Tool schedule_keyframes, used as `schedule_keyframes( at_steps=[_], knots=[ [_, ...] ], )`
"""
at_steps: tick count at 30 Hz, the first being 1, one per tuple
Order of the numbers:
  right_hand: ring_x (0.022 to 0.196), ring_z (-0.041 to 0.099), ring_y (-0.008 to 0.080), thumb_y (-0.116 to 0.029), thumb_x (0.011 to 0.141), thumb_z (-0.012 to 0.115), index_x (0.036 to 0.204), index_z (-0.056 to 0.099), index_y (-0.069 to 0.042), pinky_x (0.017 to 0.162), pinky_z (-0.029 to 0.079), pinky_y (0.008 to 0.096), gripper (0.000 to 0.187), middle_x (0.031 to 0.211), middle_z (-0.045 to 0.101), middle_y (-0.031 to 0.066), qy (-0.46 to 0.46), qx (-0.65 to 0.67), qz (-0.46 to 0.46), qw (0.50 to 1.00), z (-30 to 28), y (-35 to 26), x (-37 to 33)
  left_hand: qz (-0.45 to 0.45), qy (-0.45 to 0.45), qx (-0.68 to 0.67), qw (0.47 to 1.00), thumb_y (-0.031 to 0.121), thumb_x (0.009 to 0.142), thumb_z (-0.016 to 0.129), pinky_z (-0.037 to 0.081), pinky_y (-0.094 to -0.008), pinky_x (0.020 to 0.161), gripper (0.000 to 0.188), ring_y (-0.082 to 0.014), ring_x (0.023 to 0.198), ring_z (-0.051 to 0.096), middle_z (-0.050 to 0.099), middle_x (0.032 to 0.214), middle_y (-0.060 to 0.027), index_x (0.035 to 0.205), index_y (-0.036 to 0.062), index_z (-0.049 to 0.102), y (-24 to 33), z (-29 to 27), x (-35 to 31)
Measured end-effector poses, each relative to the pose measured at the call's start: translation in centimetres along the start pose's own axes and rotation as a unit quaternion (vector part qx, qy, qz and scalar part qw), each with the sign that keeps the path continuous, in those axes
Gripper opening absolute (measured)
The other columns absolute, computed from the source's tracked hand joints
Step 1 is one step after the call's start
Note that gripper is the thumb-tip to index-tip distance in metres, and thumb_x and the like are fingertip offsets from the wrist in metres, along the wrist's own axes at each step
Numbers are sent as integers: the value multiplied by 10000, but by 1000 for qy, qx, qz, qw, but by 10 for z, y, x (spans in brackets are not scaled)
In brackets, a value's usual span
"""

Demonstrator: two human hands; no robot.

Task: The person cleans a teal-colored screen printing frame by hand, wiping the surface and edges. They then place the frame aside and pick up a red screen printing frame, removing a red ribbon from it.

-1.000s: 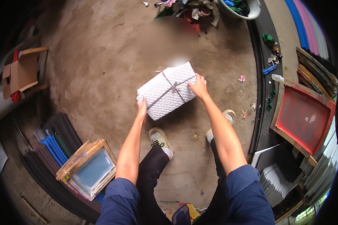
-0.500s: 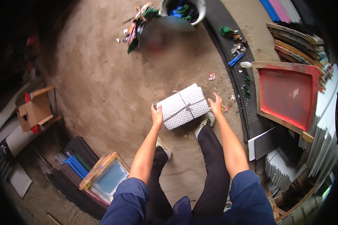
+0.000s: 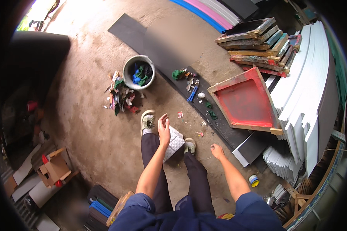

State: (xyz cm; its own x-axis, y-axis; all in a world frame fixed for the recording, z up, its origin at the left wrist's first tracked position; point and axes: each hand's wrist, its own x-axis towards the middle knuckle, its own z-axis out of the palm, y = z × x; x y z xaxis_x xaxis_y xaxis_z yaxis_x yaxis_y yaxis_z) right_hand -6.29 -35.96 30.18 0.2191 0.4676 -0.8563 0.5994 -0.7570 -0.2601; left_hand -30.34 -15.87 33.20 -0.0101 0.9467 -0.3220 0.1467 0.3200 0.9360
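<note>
Brown floor [image 3: 96, 146], white textured bundle [image 3: 176, 141] b/w the shoes [image 3: 148, 121].
L hand [image 3: 164, 131] open-ish, fingers loosely out, partly covering bundle fr. this view; R hand [image 3: 217, 151] apart fr. it, fingers curled, can't tell if pinching anything.

The bundle [image 3: 175, 144] is textured white — the frame [image 3: 243, 102] red inside, the bucket [image 3: 137, 59] pale grey.

- Between left hand [image 3: 164, 131] and right hand [image 3: 217, 151]: bundle [image 3: 176, 143] and right shoe [image 3: 190, 146] obstruct; bare floor [image 3: 202, 154] nearest the right.
- Left of left hand: left shoe [image 3: 147, 120], then open floor.
- Ahead-left of left hand: scraps [image 3: 120, 97], bucket [image 3: 126, 74].
- Ahead-right of right hand: frame [image 3: 243, 102].
</note>
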Motion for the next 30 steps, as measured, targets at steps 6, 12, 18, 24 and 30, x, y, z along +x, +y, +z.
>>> schedule_keyframes(
  at_steps=[6, 12, 18, 24, 30],
  knots=[
    [799, 623, 186, -115, 815, 534, 1029, 567, -50, 718, 477, 306, 225, 870, 646, 121, 140, 168, -8, 976, -16, -25, 59, -51, -81, -35, 995, 144, 919, 428, 336, -292, 961, 284, -167, 1083, 477, 511, 1148, -92, 1165, 4, 452, -29, 73, 46],
    [750, 615, 140, -62, 849, 486, 1029, 559, -23, 690, 476, 268, 198, 868, 635, 97, 215, 430, 50, 876, -6, -69, 96, -94, -275, 66, 955, 102, 899, 452, 370, -298, 941, 281, -176, 1105, 480, 497, 1180, -92, 1169, 25, 445, -54, 76, 78],
    [777, 631, 152, -68, 844, 496, 1019, 562, -41, 700, 481, 266, 189, 851, 638, 95, 295, 494, 2, 818, 15, -71, 150, 69, -346, 300, 886, 140, 843, 539, 421, -348, 844, 356, -257, 983, 530, 481, 1085, -149, 1170, 39, 439, -56, 85, 158],
    [866, 585, 284, -131, 798, 524, 1031, 558, -89, 750, 480, 378, 239, 971, 580, 112, 243, 38, -237, 940, 0, -25, 184, 304, -452, 470, 694, 266, 781, 604, 430, -386, 799, 495, -309, 946, 506, 503, 1035, -133, 1186, 54, 414, -39, 138, 188],
    [810, 604, 281, -78, 755, 508, 892, 607, -99, 716, 485, 399, 170, 890, 622, 104, 283, -78, -222, 930, -18, 69, 241, 415, -487, 422, 643, 309, 828, 559, 402, -401, 871, 474, -320, 1047, 467, 493, 1086, -158, 1207, 65, 415, -18, 188, 184]
  ],
)
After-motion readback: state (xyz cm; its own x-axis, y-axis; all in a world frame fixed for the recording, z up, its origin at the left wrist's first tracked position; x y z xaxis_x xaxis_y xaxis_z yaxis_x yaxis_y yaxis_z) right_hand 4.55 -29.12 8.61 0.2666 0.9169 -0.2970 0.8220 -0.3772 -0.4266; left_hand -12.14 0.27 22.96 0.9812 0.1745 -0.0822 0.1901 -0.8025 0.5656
